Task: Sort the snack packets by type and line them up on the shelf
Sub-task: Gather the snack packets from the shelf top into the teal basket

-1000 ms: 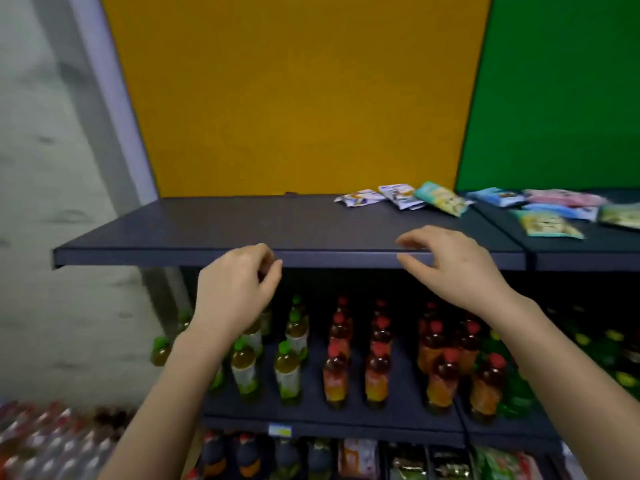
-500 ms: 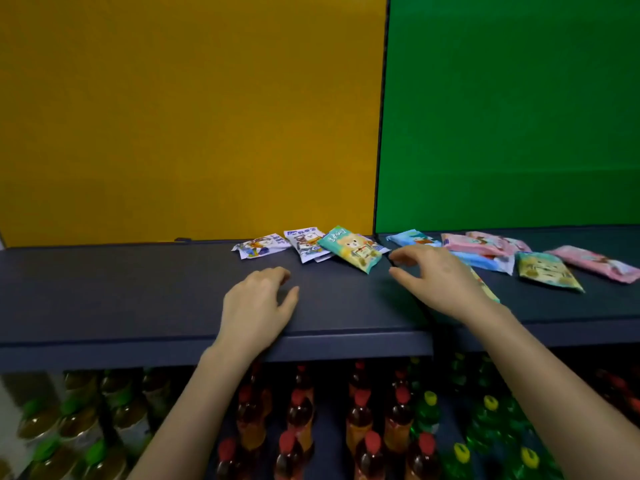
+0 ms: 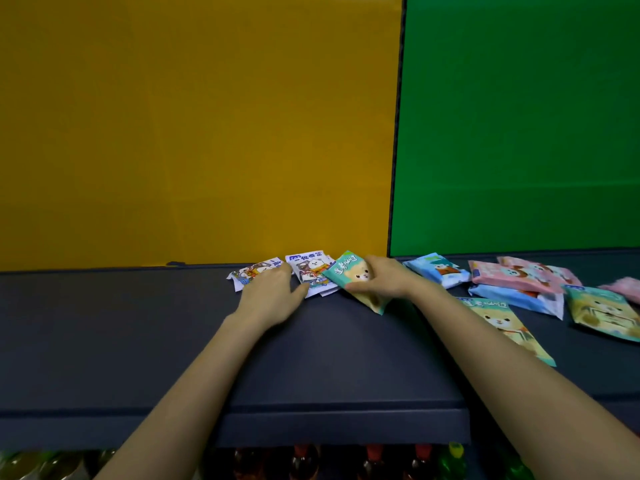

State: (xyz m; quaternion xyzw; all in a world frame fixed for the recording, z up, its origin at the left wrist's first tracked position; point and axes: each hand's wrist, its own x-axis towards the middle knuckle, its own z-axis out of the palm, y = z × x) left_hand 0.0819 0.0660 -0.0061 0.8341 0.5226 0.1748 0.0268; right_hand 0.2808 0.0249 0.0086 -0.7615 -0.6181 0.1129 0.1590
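Left hand [image 3: 270, 296] flat, right hand [image 3: 384, 277] pinching, arms outstretched

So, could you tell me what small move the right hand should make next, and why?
Probably lift the teal bear packet off the white packets and carry it right to the matching teal packet. The right hand grips it, its edge overlaps the white ones, and the left hand rests on those.

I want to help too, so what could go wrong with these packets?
The right hand grips a teal packet lying against the white packets; pulling it may scatter them. The right forearm crosses a second teal packet and might sweep it toward the shelf edge.
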